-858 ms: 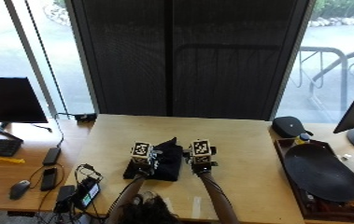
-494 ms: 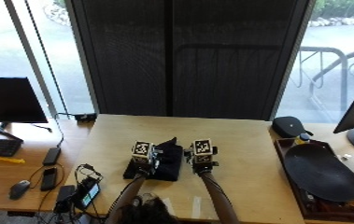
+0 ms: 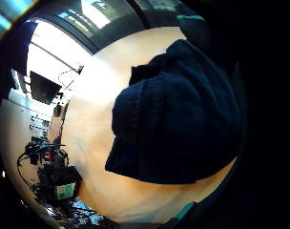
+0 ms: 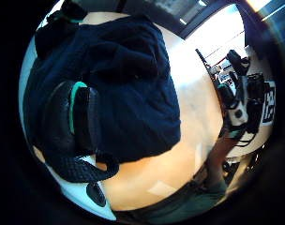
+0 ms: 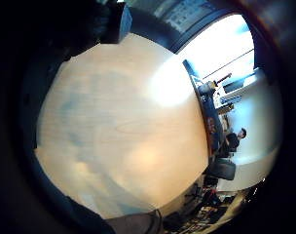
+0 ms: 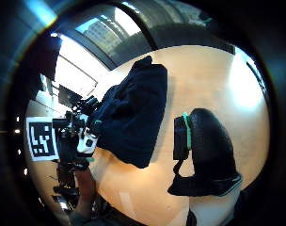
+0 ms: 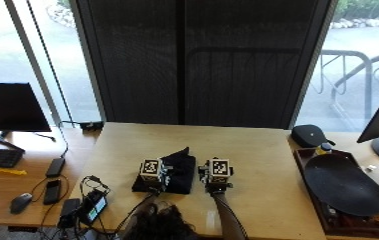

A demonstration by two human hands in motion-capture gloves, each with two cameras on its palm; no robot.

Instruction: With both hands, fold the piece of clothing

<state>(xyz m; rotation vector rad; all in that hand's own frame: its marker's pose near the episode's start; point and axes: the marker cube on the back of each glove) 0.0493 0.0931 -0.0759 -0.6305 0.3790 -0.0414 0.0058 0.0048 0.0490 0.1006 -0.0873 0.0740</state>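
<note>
My left hand (image 7: pixel 152 172) has settled over the folded dark garment (image 7: pixel 176 172) on the table (image 7: pixel 255 150), my right hand (image 7: pixel 217 175) just beside it holding nothing; finger spread unclear, folding looks nearly finished.

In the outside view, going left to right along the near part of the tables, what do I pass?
Mouse → phone → left hand → dark garment → right hand → black oval tray.
</note>
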